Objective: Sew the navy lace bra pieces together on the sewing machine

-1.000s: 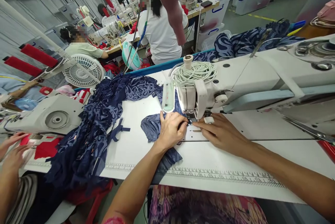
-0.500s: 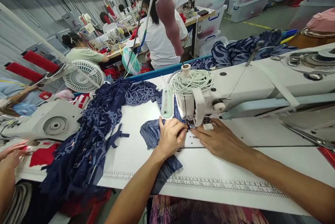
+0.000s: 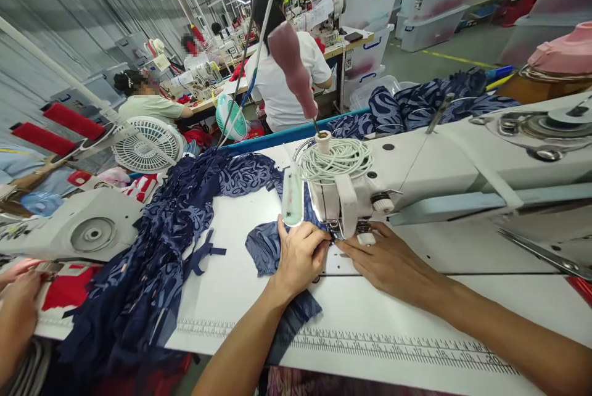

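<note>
Here, left hand (image 3: pixel 298 255) on fabric (image 3: pixel 263 243), right hand (image 3: pixel 389 261) beside, bins (image 3: pixel 419 29) behind

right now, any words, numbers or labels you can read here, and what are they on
No text reads clearly.
Ruler scale printed along the front of the sewing table: numerals too small to read.
Labels on the white storage bins: blurred.
Paper sheet at the far sewing station: blurred.
Sewing machine by the left hand and right hand: no brand visible.
</note>
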`<action>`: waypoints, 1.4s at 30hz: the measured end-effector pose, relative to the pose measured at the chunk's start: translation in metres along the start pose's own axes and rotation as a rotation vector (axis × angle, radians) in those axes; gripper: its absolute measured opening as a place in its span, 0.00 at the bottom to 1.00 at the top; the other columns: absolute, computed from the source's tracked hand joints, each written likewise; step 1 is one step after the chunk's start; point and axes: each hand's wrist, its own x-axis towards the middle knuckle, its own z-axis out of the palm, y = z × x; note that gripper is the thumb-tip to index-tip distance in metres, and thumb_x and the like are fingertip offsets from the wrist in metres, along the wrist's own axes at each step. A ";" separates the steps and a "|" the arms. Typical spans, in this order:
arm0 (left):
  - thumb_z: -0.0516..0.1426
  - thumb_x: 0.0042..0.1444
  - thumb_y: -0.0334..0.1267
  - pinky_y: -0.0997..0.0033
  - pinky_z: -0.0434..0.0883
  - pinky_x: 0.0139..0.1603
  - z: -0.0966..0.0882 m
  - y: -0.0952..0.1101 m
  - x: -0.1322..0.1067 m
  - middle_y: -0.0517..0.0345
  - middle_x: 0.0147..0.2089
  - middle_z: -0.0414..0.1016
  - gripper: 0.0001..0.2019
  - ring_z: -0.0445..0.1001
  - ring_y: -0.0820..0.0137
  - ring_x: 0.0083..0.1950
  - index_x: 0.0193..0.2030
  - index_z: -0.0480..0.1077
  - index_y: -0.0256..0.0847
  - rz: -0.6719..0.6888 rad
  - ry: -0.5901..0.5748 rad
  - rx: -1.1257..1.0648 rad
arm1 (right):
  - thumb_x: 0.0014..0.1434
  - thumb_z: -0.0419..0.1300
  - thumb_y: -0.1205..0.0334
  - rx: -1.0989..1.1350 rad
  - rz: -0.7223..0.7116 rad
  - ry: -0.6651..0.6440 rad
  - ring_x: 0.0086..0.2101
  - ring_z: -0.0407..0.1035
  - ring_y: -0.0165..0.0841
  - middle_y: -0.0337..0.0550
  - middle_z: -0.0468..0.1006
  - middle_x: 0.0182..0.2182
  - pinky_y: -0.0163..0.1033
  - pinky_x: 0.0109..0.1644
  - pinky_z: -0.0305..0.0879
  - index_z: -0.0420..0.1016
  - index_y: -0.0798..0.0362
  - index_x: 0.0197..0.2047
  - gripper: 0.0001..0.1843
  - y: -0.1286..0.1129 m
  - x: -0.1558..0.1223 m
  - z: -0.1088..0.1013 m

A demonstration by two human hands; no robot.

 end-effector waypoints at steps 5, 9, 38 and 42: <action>0.55 0.65 0.33 0.39 0.42 0.71 -0.001 -0.001 -0.001 0.62 0.39 0.76 0.06 0.71 0.68 0.45 0.42 0.74 0.46 0.041 0.031 0.038 | 0.66 0.49 0.73 0.025 0.021 -0.042 0.41 0.72 0.42 0.42 0.82 0.40 0.53 0.53 0.60 0.73 0.49 0.57 0.20 -0.001 -0.001 0.000; 0.55 0.66 0.33 0.36 0.43 0.70 -0.001 -0.001 -0.001 0.59 0.40 0.77 0.07 0.70 0.65 0.48 0.43 0.74 0.47 0.113 0.056 0.119 | 0.66 0.50 0.73 0.059 0.040 -0.043 0.43 0.72 0.42 0.42 0.81 0.41 0.52 0.52 0.60 0.71 0.46 0.59 0.23 -0.001 -0.001 0.001; 0.50 0.65 0.28 0.39 0.53 0.70 -0.023 -0.004 -0.007 0.56 0.38 0.76 0.12 0.74 0.68 0.40 0.50 0.72 0.39 0.301 -0.113 0.198 | 0.67 0.47 0.70 -0.053 0.048 -0.007 0.40 0.70 0.43 0.46 0.81 0.35 0.51 0.49 0.59 0.76 0.55 0.54 0.20 -0.005 0.003 -0.004; 0.50 0.64 0.26 0.44 0.55 0.69 -0.020 -0.011 -0.007 0.51 0.47 0.78 0.11 0.74 0.64 0.51 0.45 0.73 0.38 0.426 -0.054 0.256 | 0.65 0.48 0.73 -0.170 -0.013 0.039 0.39 0.70 0.44 0.50 0.80 0.35 0.52 0.47 0.59 0.77 0.58 0.52 0.20 -0.006 0.006 -0.006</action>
